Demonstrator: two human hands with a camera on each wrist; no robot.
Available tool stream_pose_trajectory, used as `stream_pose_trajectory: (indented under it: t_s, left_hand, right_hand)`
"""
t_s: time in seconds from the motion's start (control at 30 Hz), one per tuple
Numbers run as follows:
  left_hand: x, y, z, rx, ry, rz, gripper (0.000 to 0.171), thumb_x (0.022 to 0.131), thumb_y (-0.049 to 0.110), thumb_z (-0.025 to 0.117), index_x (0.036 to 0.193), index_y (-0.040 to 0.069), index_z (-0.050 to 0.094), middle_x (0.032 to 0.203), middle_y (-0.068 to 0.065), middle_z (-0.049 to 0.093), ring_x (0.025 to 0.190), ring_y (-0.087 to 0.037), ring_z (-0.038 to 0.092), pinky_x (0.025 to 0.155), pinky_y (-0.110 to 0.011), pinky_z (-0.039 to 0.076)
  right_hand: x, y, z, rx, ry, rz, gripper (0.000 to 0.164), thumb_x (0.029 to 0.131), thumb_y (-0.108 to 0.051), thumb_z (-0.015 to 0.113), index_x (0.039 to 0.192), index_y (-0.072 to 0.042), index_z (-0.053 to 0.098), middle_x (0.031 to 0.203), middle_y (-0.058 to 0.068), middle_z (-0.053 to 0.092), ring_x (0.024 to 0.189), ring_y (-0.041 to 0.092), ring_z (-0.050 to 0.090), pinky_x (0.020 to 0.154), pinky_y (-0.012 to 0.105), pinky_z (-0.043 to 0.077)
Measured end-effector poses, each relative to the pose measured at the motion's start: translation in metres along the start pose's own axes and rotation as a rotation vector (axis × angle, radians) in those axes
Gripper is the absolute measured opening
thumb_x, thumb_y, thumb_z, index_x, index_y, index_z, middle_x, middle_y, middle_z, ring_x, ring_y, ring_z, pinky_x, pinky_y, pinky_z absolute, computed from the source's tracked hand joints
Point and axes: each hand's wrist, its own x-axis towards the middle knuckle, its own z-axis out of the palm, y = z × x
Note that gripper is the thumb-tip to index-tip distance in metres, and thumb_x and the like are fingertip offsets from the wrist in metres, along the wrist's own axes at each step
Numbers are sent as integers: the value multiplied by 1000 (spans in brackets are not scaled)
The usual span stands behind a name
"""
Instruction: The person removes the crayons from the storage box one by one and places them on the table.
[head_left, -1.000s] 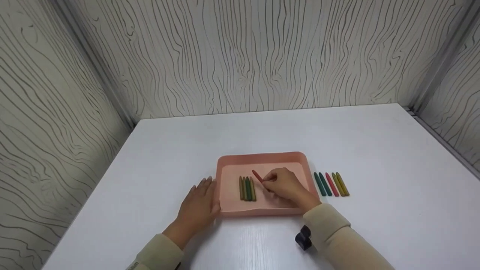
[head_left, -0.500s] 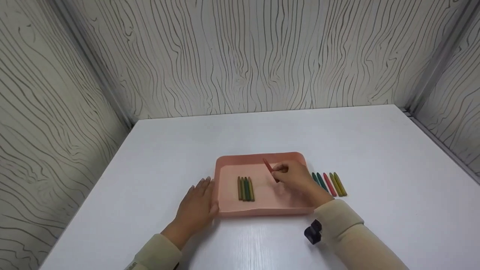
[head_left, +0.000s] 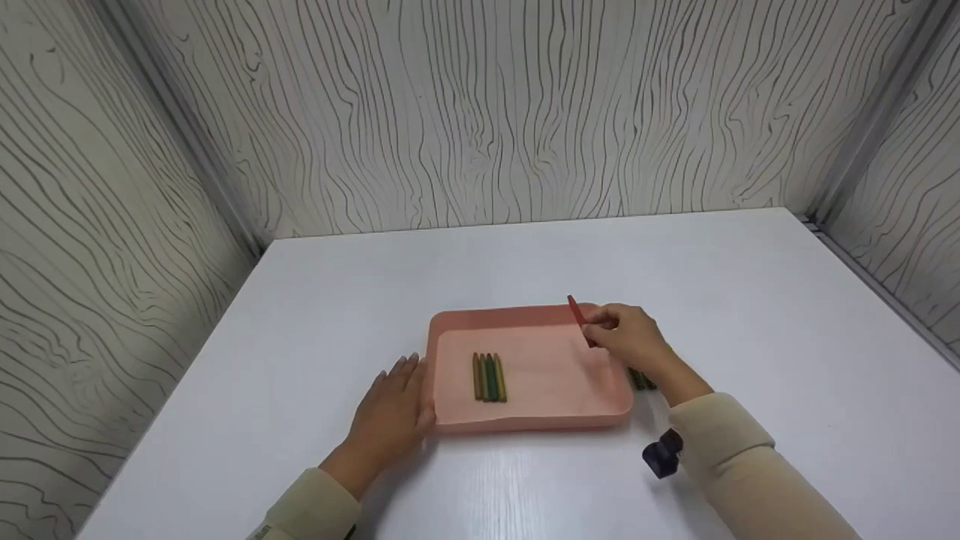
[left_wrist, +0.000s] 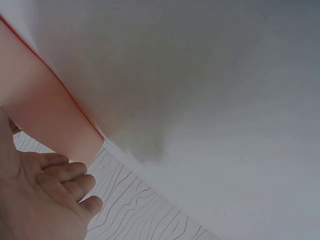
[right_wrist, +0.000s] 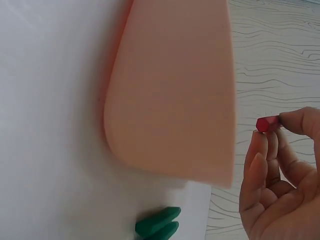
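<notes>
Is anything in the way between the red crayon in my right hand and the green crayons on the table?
Only the right side of the pink tray: the green crayons lie just outside it. The red crayon, pinched in the right hand, appears raised above the tray, so it probably clears.

The white table supported one pink tray. Two green crayons lay directly on the table, just beside the tray.
</notes>
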Motion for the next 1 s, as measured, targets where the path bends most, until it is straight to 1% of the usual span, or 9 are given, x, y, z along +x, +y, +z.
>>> stream_pose_trajectory:
  t_s: [0.1,0.2,0.37,0.5,0.7,0.83,1.0]
  left_hand:
    - [0,0,0,5,-3,-4,55,95,26,44,140,-6,41,145,-19,40,135,-35,33,109,-50,26]
    - [0,0,-1,8,-1,-5,55,95,26,44,139,-7,41,145,-19,40,135,-35,34,109,-50,26]
    - [0,0,-1,4,6,-9,55,95,25,45,139,-7,42,144,-20,41,134,-35,34,108,-50,27]
    - [0,-1,-1,10,9,-8,55,95,25,46,139,-7,41,144,-21,41,134,-35,35,108,-50,28]
    - [-1,-2,-1,4,13,4,55,94,25,45,138,-8,41,144,-21,41,134,-36,35,107,-51,28]
    - [-1,-3,-1,-7,14,2,55,94,25,45,139,-7,42,144,-20,41,134,-35,35,108,-51,27]
    - [-1,-1,-2,7,22,4,54,94,25,44,138,-8,42,143,-21,42,134,-35,35,107,-51,28]
  right_hand:
    - [-1,7,-11,-23,18,14,24,93,-16,59,109,2,64,94,10,67,87,23,66,74,35,53]
    - [-3,14,-23,-57,37,32,27,94,-18,58,112,3,63,96,12,66,88,24,65,75,36,52]
    - [-8,27,-42,-98,51,89,32,96,-21,55,116,3,61,103,17,64,94,28,62,82,40,52]
    - [-14,39,-55,-111,56,126,34,96,-21,54,118,4,59,104,18,63,95,29,60,83,39,52]
    - [-21,59,-70,-114,53,167,37,96,-23,55,118,6,59,104,18,64,96,29,62,76,33,52]
    - [-26,71,-77,-127,39,190,40,96,-24,55,118,8,58,105,21,62,96,30,63,72,32,53]
    - [-31,81,-80,-131,22,231,39,94,-23,55,115,9,59,103,21,63,88,23,63,68,30,51]
